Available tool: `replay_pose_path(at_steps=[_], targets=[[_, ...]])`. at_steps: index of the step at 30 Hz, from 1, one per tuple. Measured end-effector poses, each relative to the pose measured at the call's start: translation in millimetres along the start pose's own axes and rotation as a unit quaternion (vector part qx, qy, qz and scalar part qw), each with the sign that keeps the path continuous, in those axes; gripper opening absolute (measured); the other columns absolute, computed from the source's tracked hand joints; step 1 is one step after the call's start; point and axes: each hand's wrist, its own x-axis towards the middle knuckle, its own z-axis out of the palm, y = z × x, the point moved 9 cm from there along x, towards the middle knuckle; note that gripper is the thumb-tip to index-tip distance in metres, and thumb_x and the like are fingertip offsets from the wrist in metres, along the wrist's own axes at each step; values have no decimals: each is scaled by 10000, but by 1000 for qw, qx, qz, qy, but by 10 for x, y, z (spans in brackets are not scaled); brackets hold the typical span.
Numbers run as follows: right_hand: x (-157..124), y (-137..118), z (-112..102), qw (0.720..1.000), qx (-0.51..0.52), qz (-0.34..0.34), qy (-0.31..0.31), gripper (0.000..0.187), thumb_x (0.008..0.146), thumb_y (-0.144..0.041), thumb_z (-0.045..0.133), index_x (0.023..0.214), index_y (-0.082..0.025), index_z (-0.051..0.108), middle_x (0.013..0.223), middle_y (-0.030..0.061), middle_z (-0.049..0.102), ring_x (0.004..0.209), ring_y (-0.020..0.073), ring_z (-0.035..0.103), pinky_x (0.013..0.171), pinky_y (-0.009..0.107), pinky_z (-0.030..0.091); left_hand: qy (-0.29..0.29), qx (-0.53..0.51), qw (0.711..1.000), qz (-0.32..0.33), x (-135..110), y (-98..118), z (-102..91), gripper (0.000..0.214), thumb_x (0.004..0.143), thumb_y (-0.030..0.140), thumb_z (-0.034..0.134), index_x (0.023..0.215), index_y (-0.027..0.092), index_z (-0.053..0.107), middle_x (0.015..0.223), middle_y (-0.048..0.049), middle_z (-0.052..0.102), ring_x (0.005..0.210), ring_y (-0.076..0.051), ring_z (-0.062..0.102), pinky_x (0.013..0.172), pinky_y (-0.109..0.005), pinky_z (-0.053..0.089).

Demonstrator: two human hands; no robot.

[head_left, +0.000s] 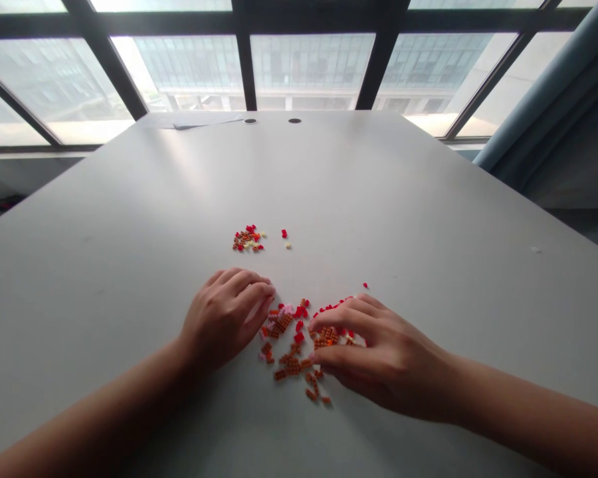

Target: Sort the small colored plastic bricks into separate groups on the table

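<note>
My left hand [224,317] rests curled on the white table [418,199], its fingertips at the left edge of a scattered pile of tiny orange, red and pink plastic bricks [286,338]. Nothing shows in its fingers, but the palm is hidden. My right hand [383,352] arches over the pile's right side, with thumb and fingers apart around a small assembled orange brick piece [325,338]. A smaller cluster of red, orange and cream bricks [248,238] lies farther out on the table.
A few loose bricks [285,239] lie right of the smaller cluster. White sheets of paper [206,119] and round grommet holes [250,121] sit at the far table edge. Large windows [309,66] stand beyond, with a blue-grey duct [533,93] at right.
</note>
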Motion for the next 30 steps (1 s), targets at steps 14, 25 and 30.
replay_pose_path(at_steps=[14, 25, 30], targets=[[46, -43, 6, 1000, -2, -8, -4, 146, 903, -202, 563, 885, -213, 707, 1032, 67, 700, 838, 172, 582, 770, 338, 387, -1, 1, 1000, -2, -8, -7, 12, 74, 888, 172, 598, 907, 198, 664, 914, -29, 726, 832, -178, 648, 791, -325, 491], [108, -89, 110, 999, -24, -19, -31, 143, 904, -276, 601, 993, -244, 709, 1129, 61, 683, 871, 178, 562, 804, 338, 368, 2, 3, 1000, 0, -4, 1, -2, 72, 895, 176, 591, 901, 195, 660, 909, -28, 724, 828, -178, 645, 785, -322, 486], [145, -77, 23, 999, -31, -12, -6, 174, 932, -230, 542, 909, -216, 715, 1091, 59, 693, 828, 162, 552, 783, 332, 351, 0, 3, 1000, -3, -8, -5, 8, 77, 896, 177, 589, 904, 194, 664, 917, -32, 723, 837, -176, 645, 794, -318, 489]])
